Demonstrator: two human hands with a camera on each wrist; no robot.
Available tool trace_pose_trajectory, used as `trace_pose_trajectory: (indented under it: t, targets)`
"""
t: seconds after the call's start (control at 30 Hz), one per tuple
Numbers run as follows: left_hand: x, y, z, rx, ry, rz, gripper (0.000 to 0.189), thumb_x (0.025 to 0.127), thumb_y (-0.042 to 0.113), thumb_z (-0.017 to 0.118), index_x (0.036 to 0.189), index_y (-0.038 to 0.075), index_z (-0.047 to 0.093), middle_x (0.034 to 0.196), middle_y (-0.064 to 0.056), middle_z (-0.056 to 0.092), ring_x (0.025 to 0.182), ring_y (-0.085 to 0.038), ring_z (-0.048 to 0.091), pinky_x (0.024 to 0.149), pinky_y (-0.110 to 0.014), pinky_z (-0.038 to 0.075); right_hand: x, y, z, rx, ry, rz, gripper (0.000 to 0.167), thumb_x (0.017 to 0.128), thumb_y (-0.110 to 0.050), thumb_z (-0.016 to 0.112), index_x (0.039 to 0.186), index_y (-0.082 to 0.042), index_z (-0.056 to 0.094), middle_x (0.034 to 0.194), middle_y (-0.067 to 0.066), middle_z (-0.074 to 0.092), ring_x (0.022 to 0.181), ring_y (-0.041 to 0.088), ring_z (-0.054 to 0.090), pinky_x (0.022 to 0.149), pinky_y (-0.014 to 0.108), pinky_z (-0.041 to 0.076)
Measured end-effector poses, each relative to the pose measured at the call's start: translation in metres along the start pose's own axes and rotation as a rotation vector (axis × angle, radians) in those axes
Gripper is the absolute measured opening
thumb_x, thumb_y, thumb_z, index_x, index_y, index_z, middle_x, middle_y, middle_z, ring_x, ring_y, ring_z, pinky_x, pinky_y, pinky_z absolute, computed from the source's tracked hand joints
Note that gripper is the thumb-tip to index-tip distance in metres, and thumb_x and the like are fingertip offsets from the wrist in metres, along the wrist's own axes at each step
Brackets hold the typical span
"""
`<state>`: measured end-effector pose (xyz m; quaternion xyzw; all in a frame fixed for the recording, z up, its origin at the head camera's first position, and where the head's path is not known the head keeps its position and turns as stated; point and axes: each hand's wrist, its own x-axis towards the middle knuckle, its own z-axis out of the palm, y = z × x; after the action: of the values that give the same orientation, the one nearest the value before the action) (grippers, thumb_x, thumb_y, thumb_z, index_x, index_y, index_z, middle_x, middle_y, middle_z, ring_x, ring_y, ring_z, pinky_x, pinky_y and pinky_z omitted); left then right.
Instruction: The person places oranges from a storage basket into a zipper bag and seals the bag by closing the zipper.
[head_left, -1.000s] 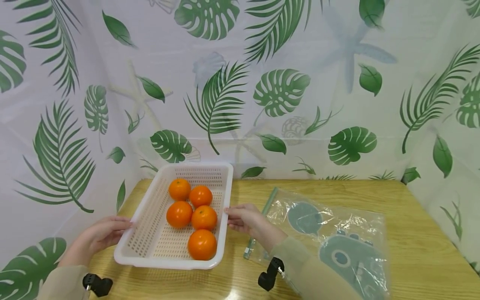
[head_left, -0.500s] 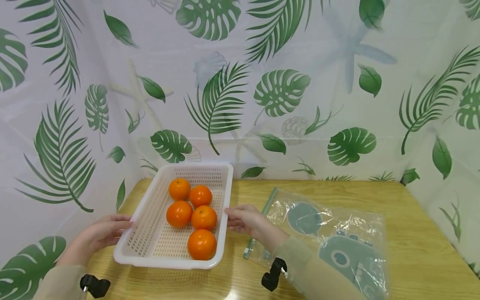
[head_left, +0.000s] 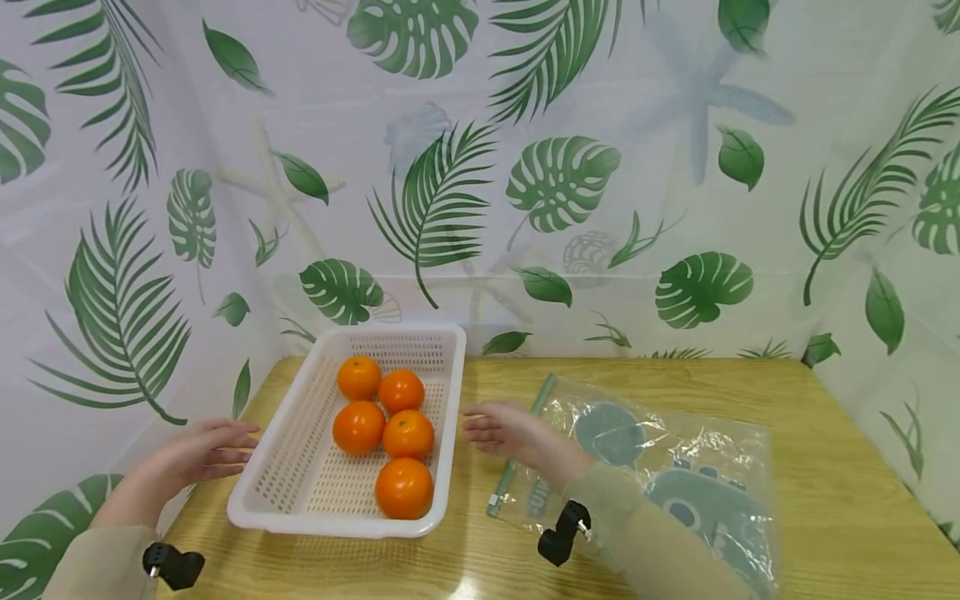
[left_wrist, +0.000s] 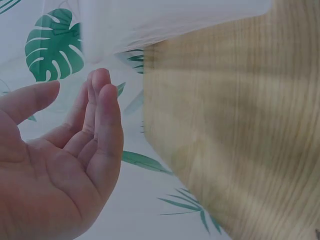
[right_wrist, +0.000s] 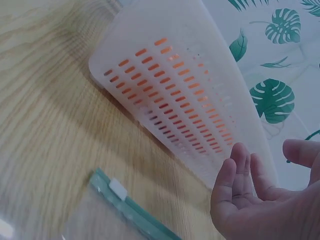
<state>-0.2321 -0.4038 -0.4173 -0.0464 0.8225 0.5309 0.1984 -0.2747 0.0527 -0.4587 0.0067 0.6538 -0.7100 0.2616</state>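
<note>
A white perforated plastic basket stands at the left of the table with several oranges in it. My left hand is just off the basket's left rim, holding nothing. In the left wrist view its fingers are relaxed, with the thumb apart from them. Off the right rim, my right hand also holds nothing. The right wrist view shows loosely bent fingers beside the basket's slotted wall, and orange shows through the slots.
To the right lies a clear zip bag with a green slider edge and printed green shapes, partly under my right forearm. The wooden table meets a white leaf-patterned cloth behind and at the sides.
Both hands have let go of the basket's rim and moved outward, the left to the left and the right to the right. The basket and oranges have stayed in place.
</note>
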Motion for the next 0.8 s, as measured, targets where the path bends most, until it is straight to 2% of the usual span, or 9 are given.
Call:
trace_pose_trajectory:
  t: [0.13,0.23,0.37,0.5,0.8]
  targets:
    - [0.0,0.013,-0.003,0.027,0.025,-0.008,0.054,0.113,0.026,0.046,0.145,-0.018,0.044,0.105,0.005,0.073,0.089,-0.003,0.074,0.084,-0.025,0.064,-0.004,-0.004,-0.012,0.022,0.015,0.009,0.044,0.108,-0.017,0.054,0.143,0.01,0.055,0.099,0.002,0.069,0.087,0.01,0.067,0.088,0.025,0.057]
    - [0.004,0.021,-0.002,0.051,0.041,-0.013,0.058,0.113,0.03,0.048,0.147,-0.016,0.042,0.109,0.003,0.072,0.09,-0.003,0.073,0.085,-0.025,0.064,-0.007,-0.007,-0.02,0.046,0.04,0.014,0.041,0.107,-0.016,0.055,0.14,0.009,0.058,0.096,0.002,0.068,0.083,0.009,0.067,0.078,0.02,0.056]
    - [0.011,0.034,0.002,0.059,0.039,0.004,0.059,0.113,0.031,0.049,0.149,-0.015,0.04,0.106,0.005,0.072,0.089,-0.003,0.074,0.084,-0.024,0.064,-0.01,-0.01,-0.032,0.051,0.043,0.012,0.039,0.109,-0.016,0.052,0.139,0.007,0.058,0.094,0.0,0.068,0.081,0.008,0.067,0.077,0.019,0.056]
    - [0.019,0.046,0.007,0.049,0.028,0.023,0.057,0.113,0.03,0.05,0.148,-0.014,0.041,0.103,0.006,0.073,0.087,-0.004,0.074,0.083,-0.023,0.064,-0.011,-0.013,-0.044,0.043,0.045,0.014,0.043,0.111,-0.017,0.049,0.146,0.008,0.052,0.095,-0.001,0.068,0.081,0.005,0.066,0.077,0.018,0.057]
    - [0.035,0.066,0.026,0.076,-0.012,0.068,0.059,0.113,0.032,0.049,0.15,-0.013,0.043,0.114,-0.004,0.075,0.091,-0.009,0.075,0.086,-0.024,0.064,-0.014,-0.016,-0.071,0.047,0.065,0.011,0.047,0.112,-0.016,0.045,0.151,0.01,0.045,0.093,-0.003,0.067,0.081,0.005,0.065,0.078,0.018,0.057]
